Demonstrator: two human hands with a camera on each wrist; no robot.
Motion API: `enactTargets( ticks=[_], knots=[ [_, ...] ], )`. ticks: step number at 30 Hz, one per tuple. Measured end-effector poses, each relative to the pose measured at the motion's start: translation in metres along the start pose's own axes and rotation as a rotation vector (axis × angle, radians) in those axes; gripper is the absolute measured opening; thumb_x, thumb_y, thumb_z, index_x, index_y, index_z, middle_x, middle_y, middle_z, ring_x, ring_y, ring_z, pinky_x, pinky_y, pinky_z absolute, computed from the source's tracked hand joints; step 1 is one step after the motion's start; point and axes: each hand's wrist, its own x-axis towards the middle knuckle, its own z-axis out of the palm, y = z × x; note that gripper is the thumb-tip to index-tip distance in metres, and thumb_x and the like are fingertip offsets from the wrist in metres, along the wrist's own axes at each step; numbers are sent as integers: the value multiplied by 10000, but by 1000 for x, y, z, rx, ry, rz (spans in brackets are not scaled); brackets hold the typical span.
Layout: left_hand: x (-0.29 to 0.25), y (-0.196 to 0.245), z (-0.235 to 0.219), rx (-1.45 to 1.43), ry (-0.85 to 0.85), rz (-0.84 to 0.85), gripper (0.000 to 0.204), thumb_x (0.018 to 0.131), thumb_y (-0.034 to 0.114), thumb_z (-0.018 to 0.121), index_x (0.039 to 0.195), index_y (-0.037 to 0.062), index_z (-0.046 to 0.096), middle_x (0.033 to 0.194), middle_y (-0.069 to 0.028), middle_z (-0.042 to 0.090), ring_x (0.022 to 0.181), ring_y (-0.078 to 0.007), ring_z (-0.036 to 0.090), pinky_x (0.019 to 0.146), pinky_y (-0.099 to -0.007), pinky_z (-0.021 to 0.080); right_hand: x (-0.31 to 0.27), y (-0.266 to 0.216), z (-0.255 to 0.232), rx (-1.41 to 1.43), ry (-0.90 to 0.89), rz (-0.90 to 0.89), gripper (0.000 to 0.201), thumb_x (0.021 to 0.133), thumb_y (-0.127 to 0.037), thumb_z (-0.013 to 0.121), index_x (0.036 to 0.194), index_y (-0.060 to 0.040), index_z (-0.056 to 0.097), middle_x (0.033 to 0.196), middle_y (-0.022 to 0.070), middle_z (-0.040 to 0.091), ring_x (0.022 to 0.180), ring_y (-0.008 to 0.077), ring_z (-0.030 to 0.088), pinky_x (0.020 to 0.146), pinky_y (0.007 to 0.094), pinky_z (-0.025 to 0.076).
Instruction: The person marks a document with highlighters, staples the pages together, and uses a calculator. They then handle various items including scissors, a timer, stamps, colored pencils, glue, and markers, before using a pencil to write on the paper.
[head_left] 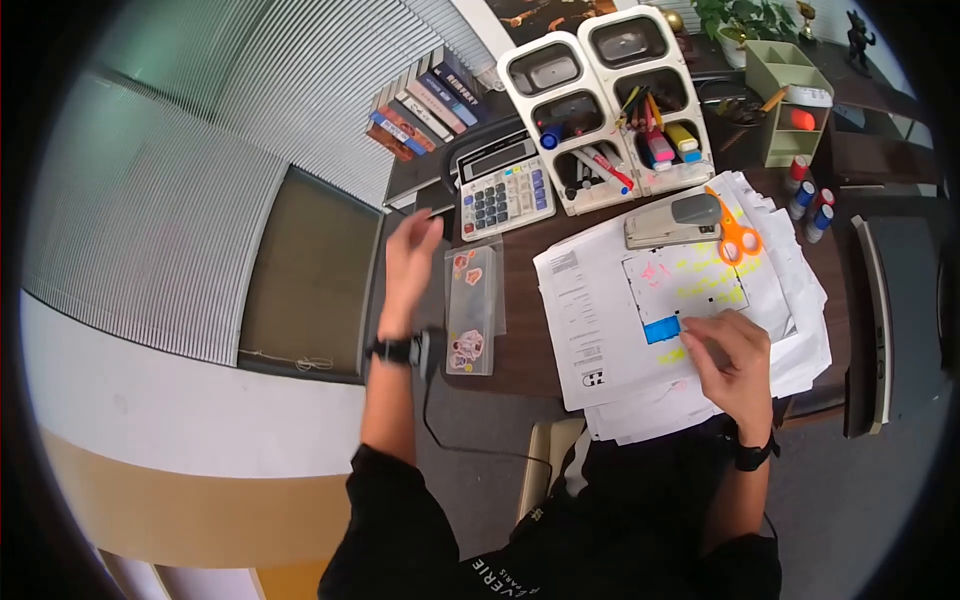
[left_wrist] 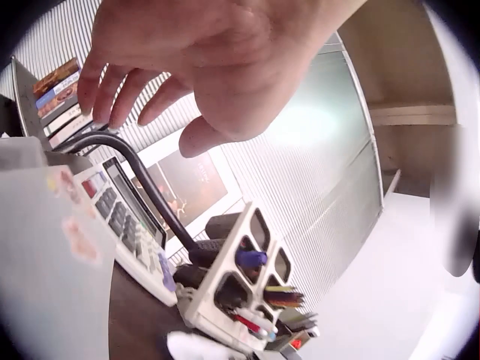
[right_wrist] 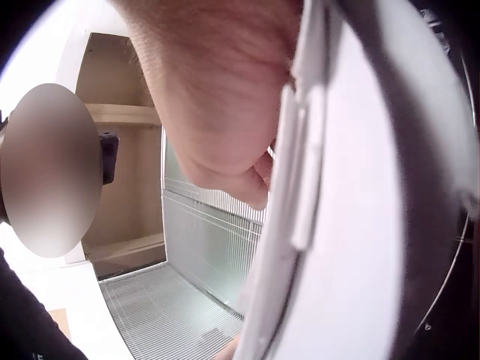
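Note:
My right hand point(head_left: 735, 365) is low over a pile of printed papers point(head_left: 590, 345), its thumb and forefinger pinching the right edge of a small blue sticky note point(head_left: 661, 330). The note overlaps the lower left part of a drawn frame with yellow and pink marks. In the right wrist view paper edges point(right_wrist: 300, 172) stand right beside the hand, and its fingertips are mostly hidden. My left hand point(head_left: 408, 262) is raised left of the desk with loosely bent fingers, holding nothing. Nearest to it are a calculator point(head_left: 505, 200) and a clear pouch with stickers point(head_left: 470, 310).
On the papers lie a stapler point(head_left: 672, 222) and orange scissors point(head_left: 740, 245). Behind them stands a white organizer point(head_left: 625, 150) with pens and markers. Several small bottles point(head_left: 810, 203) are at the right, near a dark laptop point(head_left: 905, 320). Books point(head_left: 425, 105) stand at the back left.

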Motion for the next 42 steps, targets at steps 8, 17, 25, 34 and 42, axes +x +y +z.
enactTargets(
  ticks=[8, 17, 25, 34, 42],
  knots=[
    [155, -51, 60, -385, -345, -443, 321, 958, 237, 673, 1130, -31, 632, 899, -58, 654, 746, -168, 615, 676, -347, 522, -4, 2, -2, 28, 35, 10, 107, 799, -26, 773, 884, 12, 720, 736, 133, 667, 624, 280, 626, 575, 352, 481],
    [145, -22, 50, -611, -251, -418, 213, 984, 110, 648, 1052, -86, 603, 993, -143, 672, 850, -267, 684, 754, -440, 584, -5, 6, -2, 22, 18, -39, 91, 808, -32, 767, 871, 15, 720, 745, 131, 677, 629, 282, 639, 582, 354, 496],
    [80, 25, -35, -612, -83, -133, 202, 971, 88, 656, 1093, -62, 596, 1056, -123, 692, 923, -203, 695, 830, -335, 562, -4, 2, -3, 35, 13, -23, 90, 805, -24, 768, 873, 16, 724, 769, 145, 695, 666, 293, 662, 611, 354, 515],
    [-65, 96, 42, -713, -430, -93, 114, 966, 86, 680, 1035, 34, 605, 945, -43, 709, 850, -102, 671, 718, -233, 526, -9, 9, 4, 117, 405, -13, 333, 884, 68, 652, 1217, 60, 642, 1066, 167, 704, 988, 206, 699, 887, 325, 529],
    [-80, 92, 165, -751, -707, 6, 208, 981, 132, 676, 1099, 42, 531, 1048, -56, 664, 886, -100, 639, 691, -251, 540, -27, -18, -29, -139, 508, -152, 220, 834, 112, 600, 1028, 70, 694, 978, 196, 729, 919, 316, 706, 865, 361, 538]
  ],
)
